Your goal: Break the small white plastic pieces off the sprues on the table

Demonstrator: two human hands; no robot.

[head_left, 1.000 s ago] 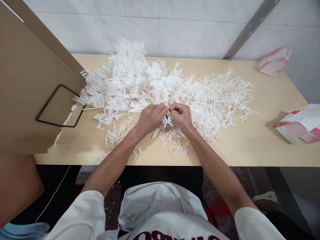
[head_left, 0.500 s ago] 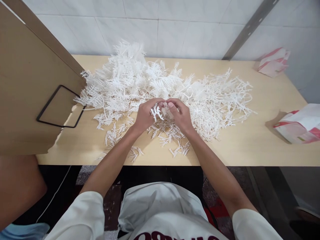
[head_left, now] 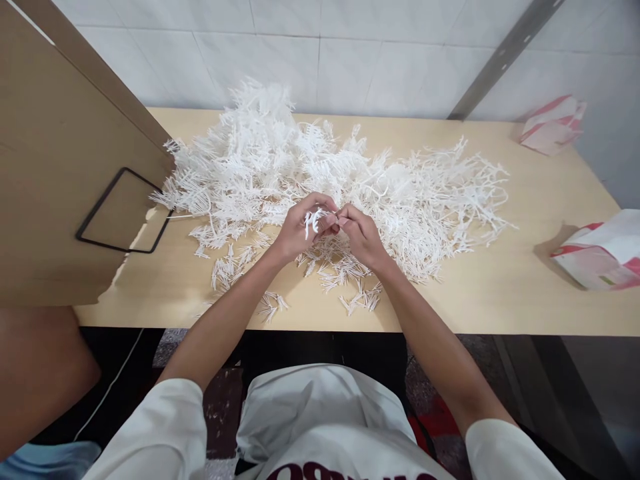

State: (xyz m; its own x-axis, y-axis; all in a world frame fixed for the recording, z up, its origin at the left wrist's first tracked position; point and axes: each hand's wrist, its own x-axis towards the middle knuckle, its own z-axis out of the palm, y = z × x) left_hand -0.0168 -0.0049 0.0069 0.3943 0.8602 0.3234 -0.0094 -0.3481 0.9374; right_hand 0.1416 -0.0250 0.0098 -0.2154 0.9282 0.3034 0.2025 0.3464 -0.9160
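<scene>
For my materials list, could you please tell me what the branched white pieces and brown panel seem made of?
The branched white pieces may be matte plastic, judging by their thin, uniform prongs. The brown panel is probably dull cardboard, given its ragged, paler edge.

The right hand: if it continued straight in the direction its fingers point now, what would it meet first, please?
The right hand would probably meet the left hand first; the two look very close or already touching, though depth is hard to judge from this one view.
</scene>
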